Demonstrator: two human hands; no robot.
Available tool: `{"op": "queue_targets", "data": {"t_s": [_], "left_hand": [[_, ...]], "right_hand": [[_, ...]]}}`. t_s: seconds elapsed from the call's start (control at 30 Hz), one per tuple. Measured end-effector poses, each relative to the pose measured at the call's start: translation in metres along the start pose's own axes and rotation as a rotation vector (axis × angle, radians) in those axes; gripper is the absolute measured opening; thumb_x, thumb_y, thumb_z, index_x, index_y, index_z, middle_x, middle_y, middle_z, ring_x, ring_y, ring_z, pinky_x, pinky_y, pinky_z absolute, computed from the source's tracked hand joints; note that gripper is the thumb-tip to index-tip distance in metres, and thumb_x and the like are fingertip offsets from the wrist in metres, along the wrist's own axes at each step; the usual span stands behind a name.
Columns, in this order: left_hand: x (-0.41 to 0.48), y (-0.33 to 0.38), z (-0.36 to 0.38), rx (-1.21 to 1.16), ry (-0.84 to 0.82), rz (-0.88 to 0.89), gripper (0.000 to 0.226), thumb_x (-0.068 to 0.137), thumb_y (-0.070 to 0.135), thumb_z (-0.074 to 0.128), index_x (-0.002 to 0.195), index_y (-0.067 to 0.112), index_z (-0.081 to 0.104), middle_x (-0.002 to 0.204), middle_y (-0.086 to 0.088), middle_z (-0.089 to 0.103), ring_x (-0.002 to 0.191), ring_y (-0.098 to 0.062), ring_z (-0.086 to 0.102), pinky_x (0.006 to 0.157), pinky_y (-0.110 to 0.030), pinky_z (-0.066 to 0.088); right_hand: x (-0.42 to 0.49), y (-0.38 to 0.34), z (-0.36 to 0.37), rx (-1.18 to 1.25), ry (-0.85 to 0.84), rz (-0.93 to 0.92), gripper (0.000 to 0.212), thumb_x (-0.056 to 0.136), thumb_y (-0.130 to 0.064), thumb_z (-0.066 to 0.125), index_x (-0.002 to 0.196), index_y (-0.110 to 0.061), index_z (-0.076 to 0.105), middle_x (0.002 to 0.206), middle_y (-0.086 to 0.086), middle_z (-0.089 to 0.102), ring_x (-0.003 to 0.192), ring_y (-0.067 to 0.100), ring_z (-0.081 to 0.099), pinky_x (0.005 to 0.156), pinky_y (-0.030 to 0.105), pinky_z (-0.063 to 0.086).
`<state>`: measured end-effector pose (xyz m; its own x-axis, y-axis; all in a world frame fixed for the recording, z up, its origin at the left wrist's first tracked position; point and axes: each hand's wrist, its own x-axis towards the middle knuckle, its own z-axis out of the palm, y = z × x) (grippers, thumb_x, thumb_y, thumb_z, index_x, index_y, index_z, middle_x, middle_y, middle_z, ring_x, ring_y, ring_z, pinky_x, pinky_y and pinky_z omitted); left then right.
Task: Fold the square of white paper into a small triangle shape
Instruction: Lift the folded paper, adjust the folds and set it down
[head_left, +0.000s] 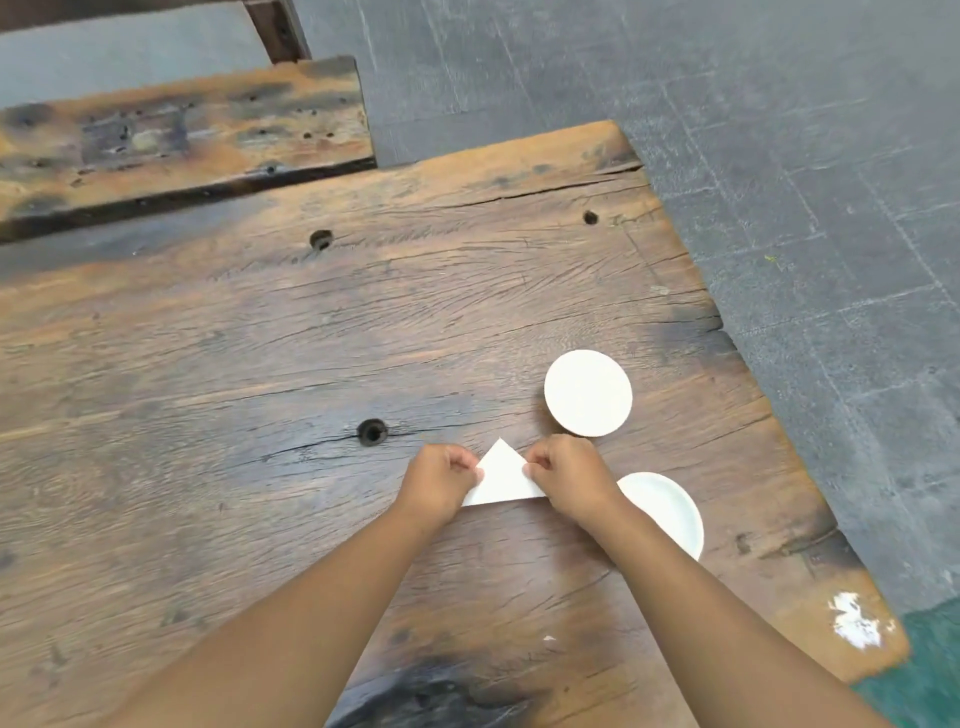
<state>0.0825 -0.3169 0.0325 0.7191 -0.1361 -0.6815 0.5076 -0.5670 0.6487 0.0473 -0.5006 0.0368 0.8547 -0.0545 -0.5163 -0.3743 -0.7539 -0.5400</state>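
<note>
The white paper (503, 475) lies on the wooden table (260, 364) folded into a triangle, its tip pointing away from me. My left hand (441, 480) pinches the triangle's left sloping edge with curled fingers. On the opposite sloping edge my right hand (563, 475) pinches in the same way. Both lower corners of the triangle sit partly under my hands.
A round white disc (588, 393) lies just beyond my right hand. A white dish (670, 512) sits to the right, partly behind my right wrist. The table's right edge (769, 395) drops to a grey tiled floor. A wooden bench (182, 140) stands at the far left.
</note>
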Motion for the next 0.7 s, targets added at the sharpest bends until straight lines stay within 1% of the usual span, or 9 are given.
{"op": "queue_targets", "data": {"t_s": [0.07,0.1,0.2,0.27,0.37,0.43,0.53,0.6,0.7], "left_hand": [[0.005,-0.004,0.003,0.055,0.027,0.006,0.021,0.084,0.008,0.075,0.07,0.02,0.066,0.068,0.003,0.061,0.067,-0.014,0.056,0.059,-0.021,0.041],[0.007,-0.006,0.004,0.078,0.034,0.007,0.023,0.083,0.008,0.075,0.07,0.022,0.064,0.066,0.005,0.059,0.065,-0.012,0.054,0.057,-0.02,0.039],[0.012,-0.014,0.004,0.118,0.033,0.005,0.018,0.083,0.01,0.075,0.072,0.021,0.066,0.068,0.005,0.06,0.064,-0.008,0.054,0.055,-0.015,0.038],[0.013,-0.019,0.004,0.158,0.029,0.014,0.014,0.084,0.012,0.075,0.074,0.019,0.068,0.066,0.006,0.061,0.062,-0.005,0.054,0.05,-0.008,0.035],[0.015,-0.026,0.006,0.21,0.038,0.041,0.017,0.085,0.012,0.074,0.071,0.02,0.067,0.062,0.008,0.059,0.058,-0.003,0.052,0.047,-0.008,0.035],[0.015,-0.027,0.009,0.25,0.051,0.054,0.015,0.086,0.013,0.072,0.073,0.019,0.067,0.062,0.008,0.059,0.058,-0.004,0.052,0.05,-0.013,0.037],[0.013,-0.029,0.012,0.336,0.083,0.099,0.01,0.089,0.017,0.069,0.079,0.017,0.067,0.068,0.005,0.063,0.066,-0.014,0.059,0.057,-0.024,0.044],[0.012,-0.029,0.013,0.419,0.114,0.116,0.012,0.091,0.019,0.066,0.079,0.017,0.064,0.074,0.001,0.066,0.073,-0.02,0.062,0.062,-0.031,0.048],[0.012,-0.03,0.015,0.537,0.118,0.139,0.018,0.093,0.021,0.063,0.077,0.019,0.056,0.084,-0.002,0.066,0.081,-0.024,0.06,0.066,-0.034,0.048]], "right_hand": [[0.004,0.002,0.004,-0.003,0.011,0.042,0.007,0.088,-0.018,0.065,0.089,-0.019,0.072,0.073,-0.009,0.062,0.079,0.017,0.062,0.071,0.03,0.048],[0.006,0.003,0.007,-0.007,0.014,0.055,0.007,0.087,-0.018,0.066,0.09,-0.02,0.072,0.074,-0.008,0.064,0.08,0.017,0.063,0.071,0.03,0.049],[0.009,0.005,0.014,-0.019,0.028,0.08,0.002,0.085,-0.019,0.068,0.085,-0.022,0.068,0.073,-0.01,0.064,0.081,0.019,0.064,0.073,0.032,0.052],[0.009,0.007,0.019,-0.014,0.047,0.092,0.005,0.084,-0.021,0.069,0.081,-0.023,0.065,0.069,-0.011,0.061,0.08,0.019,0.063,0.072,0.032,0.052],[0.009,0.011,0.025,-0.022,0.064,0.099,0.008,0.083,-0.022,0.07,0.078,-0.021,0.064,0.068,-0.009,0.063,0.076,0.019,0.063,0.069,0.033,0.052],[0.01,0.012,0.028,-0.025,0.066,0.103,0.008,0.083,-0.022,0.069,0.077,-0.021,0.063,0.07,-0.008,0.064,0.075,0.019,0.063,0.069,0.034,0.053],[0.012,0.012,0.029,-0.055,0.07,0.098,0.009,0.085,-0.023,0.067,0.078,-0.021,0.062,0.074,-0.007,0.064,0.078,0.02,0.062,0.07,0.035,0.052],[0.014,0.011,0.029,-0.084,0.068,0.077,0.008,0.085,-0.021,0.065,0.078,-0.02,0.061,0.075,-0.009,0.06,0.079,0.021,0.06,0.069,0.034,0.05],[0.016,0.009,0.028,-0.093,0.042,0.079,0.007,0.086,-0.017,0.062,0.08,-0.018,0.062,0.078,-0.008,0.057,0.082,0.021,0.059,0.07,0.035,0.048]]}}
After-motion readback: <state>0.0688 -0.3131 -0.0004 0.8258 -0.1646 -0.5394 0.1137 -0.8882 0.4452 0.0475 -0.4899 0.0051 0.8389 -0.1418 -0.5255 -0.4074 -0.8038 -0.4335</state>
